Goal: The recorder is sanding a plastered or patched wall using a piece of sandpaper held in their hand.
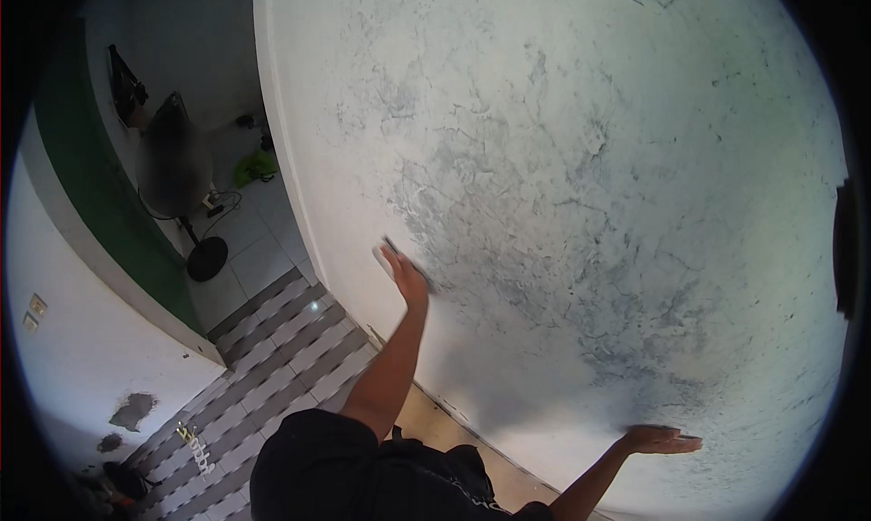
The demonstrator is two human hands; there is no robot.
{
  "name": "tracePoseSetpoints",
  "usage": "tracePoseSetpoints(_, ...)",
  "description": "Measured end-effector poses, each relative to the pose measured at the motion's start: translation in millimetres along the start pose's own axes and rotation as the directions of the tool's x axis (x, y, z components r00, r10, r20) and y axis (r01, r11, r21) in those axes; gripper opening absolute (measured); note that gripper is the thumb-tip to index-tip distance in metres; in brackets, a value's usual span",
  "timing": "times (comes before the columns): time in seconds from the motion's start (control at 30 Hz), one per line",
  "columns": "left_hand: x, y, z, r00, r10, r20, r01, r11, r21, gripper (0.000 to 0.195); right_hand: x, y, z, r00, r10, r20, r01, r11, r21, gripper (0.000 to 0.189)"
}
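Note:
A large pale wall [517, 201] with dark grey smudges and flaking patches stands before me. My left hand [407, 273] is raised against its left part, on a flat, thin rectangular tool or block [386, 259] whose edges show past the fingers; its kind is unclear. Low on the right, my right hand [656, 441] lies nearly edge-on to the camera near the wall, with the fingers stretched. A thin flat object [688, 438] shows at those fingers, partly hidden, and I cannot tell its kind.
Left of the wall, a doorway opens onto a room with a pedestal fan [175, 167] and a green bag [254, 169]. Striped tiles [292, 358] cover the floor, where a cut-out lettering piece [197, 449] lies. A light switch [38, 306] is on the side wall.

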State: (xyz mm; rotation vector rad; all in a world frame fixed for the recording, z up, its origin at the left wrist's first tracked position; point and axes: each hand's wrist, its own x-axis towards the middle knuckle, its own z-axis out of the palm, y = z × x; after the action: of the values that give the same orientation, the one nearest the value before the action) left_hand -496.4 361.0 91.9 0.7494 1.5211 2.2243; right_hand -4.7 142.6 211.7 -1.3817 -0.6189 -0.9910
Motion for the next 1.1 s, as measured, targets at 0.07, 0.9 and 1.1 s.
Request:
tracePoseSetpoints(0.07,-30.7,-3.0,3.8,0.998,0.057,0.023,-0.060,0.991,0.118,0.059,0.3,-3.0,-3.8,1.000,-0.022,0.009,0.022,1.000,-0.016,0.075)
tracePoseSetpoints(0.9,24.8,-25.8,-9.4,0.998,0.038,-0.053,-0.035,0.998,0.058,0.057,-0.6,-18.8,1.2,0.999,0.048,-0.006,-0.047,0.997,0.065,0.076)
tracePoseSetpoints(1.1,68.7,-3.4,-12.7,0.996,-0.069,-0.054,0.067,0.997,-0.032,0.057,-0.6,-7.2,2.7,1.000,0.024,-0.004,-0.024,0.998,0.050,0.073)
